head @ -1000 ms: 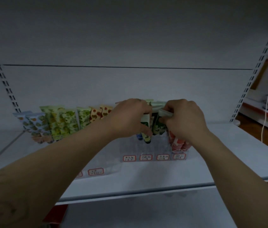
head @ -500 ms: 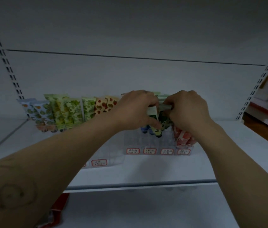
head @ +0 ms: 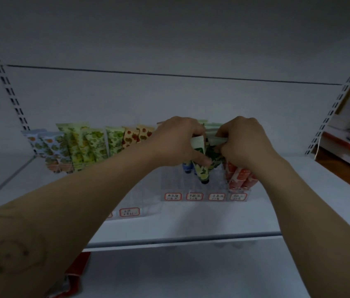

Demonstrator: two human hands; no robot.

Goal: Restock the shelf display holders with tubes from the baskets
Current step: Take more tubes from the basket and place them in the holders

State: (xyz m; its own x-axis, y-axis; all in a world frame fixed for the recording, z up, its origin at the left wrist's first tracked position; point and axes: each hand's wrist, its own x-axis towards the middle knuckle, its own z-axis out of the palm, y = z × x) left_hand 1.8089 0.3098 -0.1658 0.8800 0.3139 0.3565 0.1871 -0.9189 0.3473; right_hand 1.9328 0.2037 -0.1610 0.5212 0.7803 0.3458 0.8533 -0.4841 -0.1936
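head cam, two hands close together over one clear holder; left hand gripping one leafy green tube, dark cap down in the holder; right hand pinching a pale green tube by its flat end; four red-edged labels out front

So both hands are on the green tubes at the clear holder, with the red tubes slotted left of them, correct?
No: the head view shows the red tubes right of the green tubes, not left. Left hand and right hand do grip those at the clear holder.
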